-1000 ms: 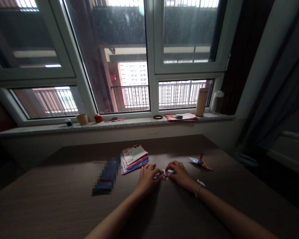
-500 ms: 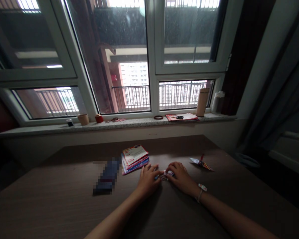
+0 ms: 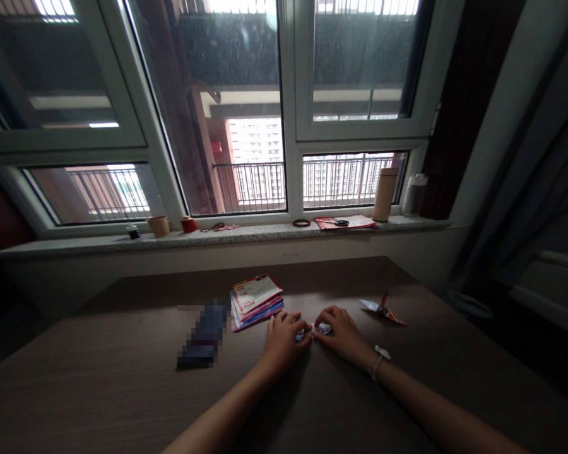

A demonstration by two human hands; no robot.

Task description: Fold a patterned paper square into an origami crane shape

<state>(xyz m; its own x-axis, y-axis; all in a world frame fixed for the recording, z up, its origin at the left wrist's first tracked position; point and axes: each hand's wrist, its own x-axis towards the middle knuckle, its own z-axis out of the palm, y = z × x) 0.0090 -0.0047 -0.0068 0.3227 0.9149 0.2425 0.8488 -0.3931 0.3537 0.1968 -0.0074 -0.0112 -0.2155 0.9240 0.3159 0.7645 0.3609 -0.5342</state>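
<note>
Between my hands, low on the brown table point(image 3: 123, 353), is a small piece of folded printed paper point(image 3: 322, 328), mostly covered by the fingers. My left hand point(image 3: 288, 340) pinches its left side, thumb and fingertips close together. From the other side my right hand point(image 3: 341, 334), with a pale band on the wrist, grips its right part. A folded paper figure point(image 3: 383, 310) with pointed ends lies to the right of my right hand. Beyond my left hand sits a stack of printed sheets point(image 3: 257, 302) with red and blue edges.
A dark, pixelated flat object point(image 3: 203, 334) lies left of the stack. Along the windowsill point(image 3: 260, 234) stand a tan cup point(image 3: 159, 226), a red spool-like item point(image 3: 188, 224), a bracelet point(image 3: 301, 222), scissors point(image 3: 341, 222) on red papers, a tan bottle point(image 3: 385, 194) and a clear bottle point(image 3: 414, 195).
My left thumb and fingers have closed in on the folded paper, and both thumbs are nearer each other at its middle. The other things have stayed in place.
</note>
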